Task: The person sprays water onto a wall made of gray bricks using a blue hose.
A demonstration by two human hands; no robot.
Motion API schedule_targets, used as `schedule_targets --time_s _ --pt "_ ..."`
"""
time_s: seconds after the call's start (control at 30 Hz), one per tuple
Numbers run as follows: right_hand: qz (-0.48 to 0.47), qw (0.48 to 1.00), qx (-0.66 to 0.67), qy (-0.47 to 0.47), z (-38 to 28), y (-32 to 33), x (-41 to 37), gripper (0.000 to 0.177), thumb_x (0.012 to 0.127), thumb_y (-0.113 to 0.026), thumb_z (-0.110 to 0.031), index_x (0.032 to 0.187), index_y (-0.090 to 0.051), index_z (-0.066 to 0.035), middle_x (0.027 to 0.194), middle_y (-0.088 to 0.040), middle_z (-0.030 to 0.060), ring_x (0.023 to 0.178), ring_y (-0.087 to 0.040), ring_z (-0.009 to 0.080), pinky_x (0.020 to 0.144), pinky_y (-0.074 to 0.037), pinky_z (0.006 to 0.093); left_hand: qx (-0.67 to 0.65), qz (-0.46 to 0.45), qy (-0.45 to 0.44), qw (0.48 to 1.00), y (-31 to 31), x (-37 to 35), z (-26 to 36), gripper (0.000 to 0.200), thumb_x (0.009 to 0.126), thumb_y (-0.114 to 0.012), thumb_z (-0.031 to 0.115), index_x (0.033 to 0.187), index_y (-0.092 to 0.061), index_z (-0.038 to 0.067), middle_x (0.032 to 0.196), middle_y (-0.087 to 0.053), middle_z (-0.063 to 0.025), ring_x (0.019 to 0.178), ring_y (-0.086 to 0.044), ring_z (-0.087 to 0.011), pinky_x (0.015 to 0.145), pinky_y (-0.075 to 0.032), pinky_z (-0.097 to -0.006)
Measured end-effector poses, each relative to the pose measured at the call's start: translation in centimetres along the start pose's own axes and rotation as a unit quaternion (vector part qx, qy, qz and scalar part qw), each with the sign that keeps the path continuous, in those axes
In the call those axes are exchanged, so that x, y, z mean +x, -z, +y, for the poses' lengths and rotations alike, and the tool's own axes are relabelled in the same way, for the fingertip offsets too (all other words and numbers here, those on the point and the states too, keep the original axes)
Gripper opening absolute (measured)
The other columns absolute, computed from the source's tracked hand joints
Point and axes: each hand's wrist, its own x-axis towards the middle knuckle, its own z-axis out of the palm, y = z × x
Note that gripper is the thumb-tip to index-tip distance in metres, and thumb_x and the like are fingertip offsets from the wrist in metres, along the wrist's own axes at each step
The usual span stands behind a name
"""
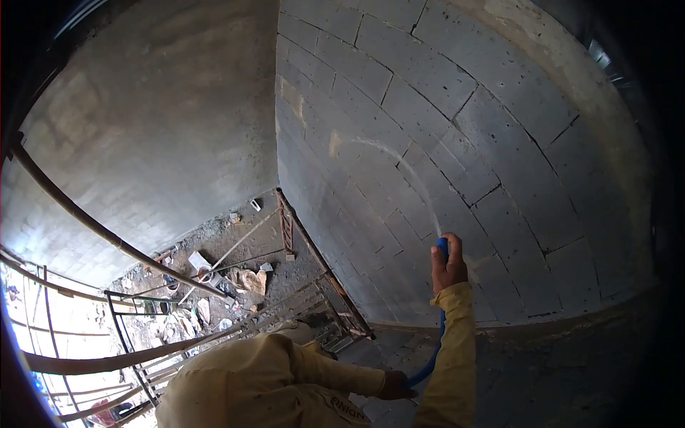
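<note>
My right hand [449, 263], in a yellow sleeve, is closed around the end of a blue hose [439, 342]. A thin arc of water [421, 182] leaves the hose end and curves up and left towards the grey block wall [428, 114]. Lower down, my left hand [397, 386] is closed on the same hose, where it bends near my body. Its fingers are partly in shadow. Dark joint lines run between the blocks, and a light patch shows on the wall near the water.
A plastered wall [171, 107] meets the block wall at a corner. Scaffold poles [107, 225] cross the left side. Below lie a ground area with a bucket [205, 274], a torn sack [251, 280] and debris. A metal frame [314, 250] leans along the block wall.
</note>
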Motion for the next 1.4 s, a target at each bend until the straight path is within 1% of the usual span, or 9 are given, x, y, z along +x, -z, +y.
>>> schedule_targets --time_s 0.1,0.2,0.3,0.43,0.63,1.13,1.2,1.3,1.4 --pt "0.033 0.999 0.017 0.035 -1.6 1.1 0.6 0.036 0.092 -0.045 -0.038 0.12 -0.038 -0.015 0.093 -0.06 0.0178 0.077 -0.062 0.0396 0.064 -0.049 0.0445 -0.012 0.015 0.018 1.0 0.6 0.2 0.2 0.056 0.082 -0.056 0.054 0.076 -0.063 -0.002 0.073 -0.061 -0.019 0.072 -0.06 -0.0302 0.069 -0.044 -0.042" --pt "0.046 0.995 0.068 0.061 -2.6 1.8 0.9 0.037 0.093 -0.044 -0.038 0.12 -0.037 -0.013 0.085 -0.057 0.013 0.07 -0.061 0.029 0.062 -0.048 0.0379 -0.003 0.039 0.014 0.999 1.3 0.7 0.3 0.058 0.082 -0.055 0.055 0.073 -0.061 -0.002 0.071 -0.06 -0.0195 0.069 -0.059 -0.03 0.068 -0.043 -0.0421" --pt "0.098 0.98 0.109 0.135 -4.0 1.9 1.2 0.042 0.093 -0.045 -0.04 0.12 -0.038 -0.01 0.077 -0.046 0.0027 0.057 -0.044 0.0079 0.049 -0.039 0.0252 -0.008 0.074 0.004 0.997 1.9 0.6 0.5 0.058 0.082 -0.055 0.055 0.07 -0.059 -0.002 0.069 -0.058 -0.0195 0.066 -0.058 -0.0294 0.066 -0.043 -0.0422" --pt "0.095 0.976 0.128 0.146 -4.9 2.2 1.6 0.04 0.094 -0.045 -0.038 0.12 -0.037 -0.009 0.08 -0.047 0.0036 0.06 -0.046 0.0097 0.053 -0.041 0.0255 -0.026 0.066 0.028 0.997 3.1 0.1 1.5 0.058 0.084 -0.054 0.053 0.068 -0.057 -0.002 0.066 -0.056 -0.0187 0.063 -0.055 -0.0287 0.065 -0.042 -0.0426" --pt "0.084 0.973 0.135 0.17 -6.0 2.0 2.2 0.037 0.095 -0.045 -0.036 0.119 -0.037 -0.008 0.083 -0.051 0.0064 0.066 -0.052 0.0137 0.06 -0.045 0.0288 -0.015 0.107 -0.011 0.994 3.6 0.4 0.9 0.059 0.083 -0.054 0.057 0.062 -0.051 0.002 0.058 -0.049 -0.0106 0.055 -0.043 -0.0191 0.058 -0.038 -0.0406" --pt "0.093 0.963 0.141 0.208 -8.3 1.8 3.9 0.038 0.095 -0.044 -0.036 0.12 -0.037 -0.007 0.09 -0.051 0.0078 0.069 -0.053 0.0144 0.062 -0.046 0.0294 -0.064 0.143 0.017 0.987 5.2 -0.1 1.7 0.056 0.082 -0.057 0.056 0.066 -0.055 0.002 0.061 -0.054 -0.0098 0.06 -0.053 -0.0192 0.058 -0.041 -0.0388" --pt "0.079 0.966 0.152 0.192 -8.9 2.0 3.8 0.038 0.095 -0.044 -0.036 0.12 -0.037 -0.008 0.091 -0.051 0.0082 0.07 -0.053 0.0147 0.062 -0.046 0.0298 -0.069 0.158 -0.003 0.985 5.4 -0.5 2.0 0.058 0.082 -0.056 0.055 0.065 -0.055 0.0 0.062 -0.055 -0.0152 0.059 -0.051 -0.0237 0.061 -0.041 -0.0416" --pt "0.078 0.965 0.152 0.2 -9.0 1.7 4.3 0.038 0.095 -0.044 -0.036 0.12 -0.037 -0.008 0.091 -0.051 0.0085 0.07 -0.054 0.0155 0.062 -0.047 0.0306 -0.062 0.173 -0.015 0.983 5.7 -1.3 2.7 0.059 0.082 -0.055 0.055 0.065 -0.055 -0.001 0.063 -0.056 -0.0176 0.06 -0.053 -0.0257 0.063 -0.041 -0.0425" --pt "0.087 0.96 0.148 0.221 -8.8 0.9 5.0 0.037 0.095 -0.045 -0.036 0.12 -0.036 -0.01 0.073 -0.044 0.0003 0.054 -0.042 0.0055 0.045 -0.037 0.0208 -0.055 0.183 -0.022 0.981 5.8 -1.0 2.2 0.059 0.082 -0.055 0.055 0.065 -0.056 -0.001 0.062 -0.057 -0.016 0.061 -0.056 -0.025 0.063 -0.043 -0.0412"
